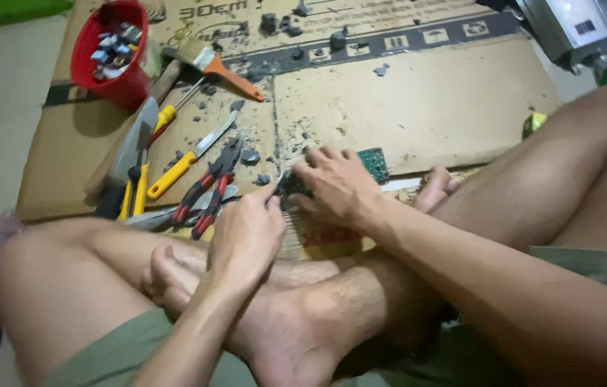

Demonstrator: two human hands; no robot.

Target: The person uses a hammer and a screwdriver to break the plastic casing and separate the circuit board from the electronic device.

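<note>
I sit cross-legged on flattened cardboard [425, 107]. My right hand [335, 188] presses down on a green circuit board [373, 162] that lies on the cardboard; only the board's far corner shows past my fingers. My left hand [246, 236] is closed beside it, its fingertips pinching at a small dark part [290, 184] on the board's near left edge. What the left fingers grip is hidden.
Left of my hands lie red-handled pliers [210, 188], yellow-handled screwdrivers [181, 165], a trowel [135, 143], a hammer and a paintbrush [217, 64]. A red bucket [113, 54] of small parts stands at the back left. Dark debris is scattered on the cardboard. A grey device [568, 25] sits at the back right.
</note>
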